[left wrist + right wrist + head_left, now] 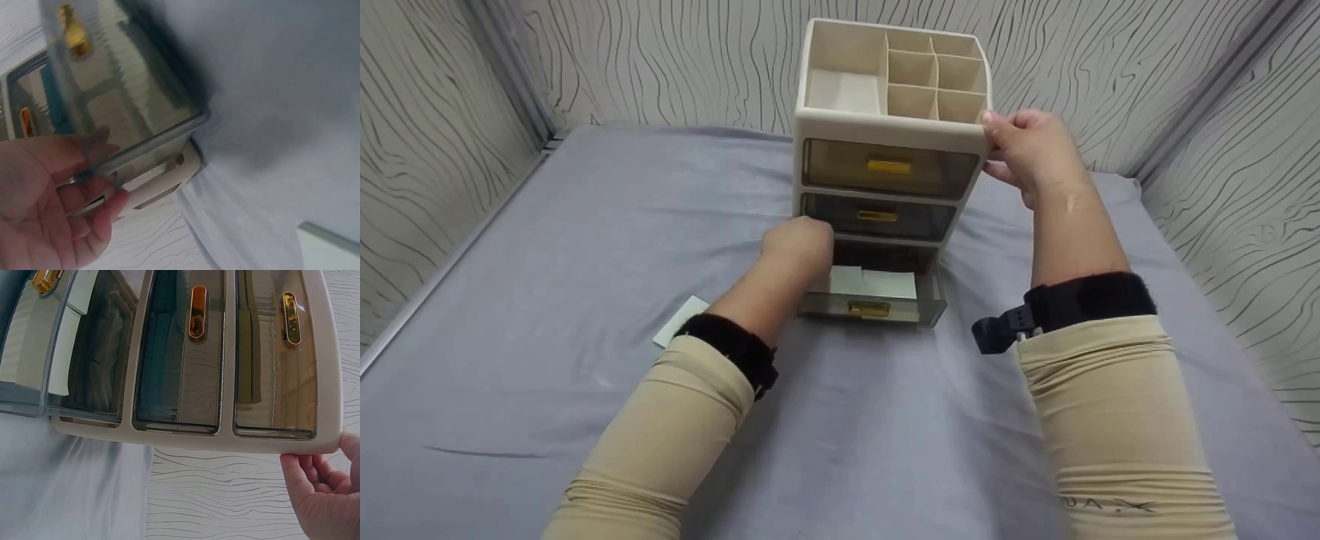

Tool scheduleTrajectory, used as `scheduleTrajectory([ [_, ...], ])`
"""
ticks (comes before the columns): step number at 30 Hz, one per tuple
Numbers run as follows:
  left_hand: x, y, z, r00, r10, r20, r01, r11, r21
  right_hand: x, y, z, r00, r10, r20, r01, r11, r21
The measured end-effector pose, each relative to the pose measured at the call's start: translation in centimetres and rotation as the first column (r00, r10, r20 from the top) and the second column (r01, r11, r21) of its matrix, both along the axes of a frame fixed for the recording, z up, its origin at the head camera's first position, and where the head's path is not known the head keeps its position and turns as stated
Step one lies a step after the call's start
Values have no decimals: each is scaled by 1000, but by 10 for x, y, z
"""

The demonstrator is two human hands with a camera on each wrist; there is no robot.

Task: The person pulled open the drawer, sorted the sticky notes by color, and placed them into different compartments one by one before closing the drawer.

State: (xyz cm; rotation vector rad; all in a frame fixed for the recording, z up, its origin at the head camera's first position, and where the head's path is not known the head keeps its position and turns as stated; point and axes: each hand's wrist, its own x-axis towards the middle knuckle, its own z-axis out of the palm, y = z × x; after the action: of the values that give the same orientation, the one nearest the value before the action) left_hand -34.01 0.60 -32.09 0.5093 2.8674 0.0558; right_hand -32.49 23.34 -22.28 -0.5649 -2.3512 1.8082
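Observation:
A cream desktop drawer organizer (pixel 885 124) stands upright on the cloth, its bottom drawer (pixel 930 304) pulled out. Pale green sticky-note pads (pixel 889 283) lie inside that clear drawer. My left hand (pixel 799 244) is at the drawer's left side; the left wrist view shows its fingers (pixel 115 205) curled at the side wall, with one fingertip seen through the clear plastic. With thumb and fingers, my right hand (pixel 1031 146) grips the organizer's upper right edge, as the right wrist view also shows. The middle drawer (pixel 177 382) and top drawer (pixel 275 382) are closed.
Another pale green pad (pixel 679 322) lies on the grey cloth (pixel 547 360), beside my left wrist. The organizer's top has open compartments (pixel 911 69). Wood-grain panels (pixel 697 67) stand behind and at both sides of the table.

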Motion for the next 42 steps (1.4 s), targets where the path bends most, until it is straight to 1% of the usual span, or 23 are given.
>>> scheduleTrajectory([
  [4, 1, -9, 11, 999, -34, -1, 34, 998, 56, 0, 0, 0, 1000, 1, 2, -2, 1000, 9],
  [7, 1, -18, 18, 999, -50, 9, 49, 992, 118, 0, 0, 0, 1000, 0, 4, -1, 1000, 8],
  [11, -1, -34, 25, 999, -32, 37, 25, 982, 189, 0, 0, 0, 1000, -1, 5, 1, 1000, 2],
  [15, -5, -52, 25, 997, 3, 73, -19, 977, 212, -1, 0, 1, 1000, -4, 3, 4, 1000, 1],
  [19, -9, -70, 22, 994, 44, 102, -61, 982, 178, 0, 0, 1, 1000, -11, 10, 11, 1000, 9],
  [20, -9, -74, 21, 992, 63, 111, -80, 983, 162, 0, 0, 1, 1000, -10, 12, 10, 1000, 12],
  [22, -9, -82, 18, 983, 114, 144, -131, 985, 111, 0, 0, 1, 1000, -11, 17, 11, 1000, 16],
  [23, -9, -86, 16, 976, 143, 163, -158, 984, 83, 0, -1, 1, 1000, -12, 19, 11, 1000, 16],
  [25, -9, -95, 11, 957, 203, 209, -211, 977, 20, 0, -1, 1, 1000, -13, 20, 12, 1000, 17],
  [28, -10, -108, 2, 921, 275, 276, -266, 961, -72, -1, -1, 1, 1000, -13, 20, 13, 1000, 14],
  [30, -10, -116, -3, 903, 302, 304, -280, 953, -115, 0, -1, 0, 1000, -12, 18, 12, 1000, 9],
  [33, -8, -127, -10, 885, 325, 333, -288, 945, -157, -1, -1, 0, 1000, -8, 12, 8, 1000, 5],
  [35, -6, -131, -14, 883, 318, 344, -272, 946, -177, 0, -2, 0, 1000, -7, 10, 7, 1000, 6],
  [37, -4, -133, -17, 876, 319, 362, -267, 945, -188, 0, -2, 1, 1000, -8, 7, 8, 1000, 8],
  [39, -1, -134, -21, 871, 326, 368, -274, 943, -186, 0, -2, 1, 1000, -10, 8, 10, 1000, 8],
  [40, 0, -133, -22, 872, 326, 365, -276, 943, -184, 0, -2, 1, 1000, -13, 11, 13, 1000, 7],
  [42, 3, -132, -25, 883, 320, 343, -272, 945, -179, 1, -2, 1, 1000, -11, 8, 11, 1000, 4],
])
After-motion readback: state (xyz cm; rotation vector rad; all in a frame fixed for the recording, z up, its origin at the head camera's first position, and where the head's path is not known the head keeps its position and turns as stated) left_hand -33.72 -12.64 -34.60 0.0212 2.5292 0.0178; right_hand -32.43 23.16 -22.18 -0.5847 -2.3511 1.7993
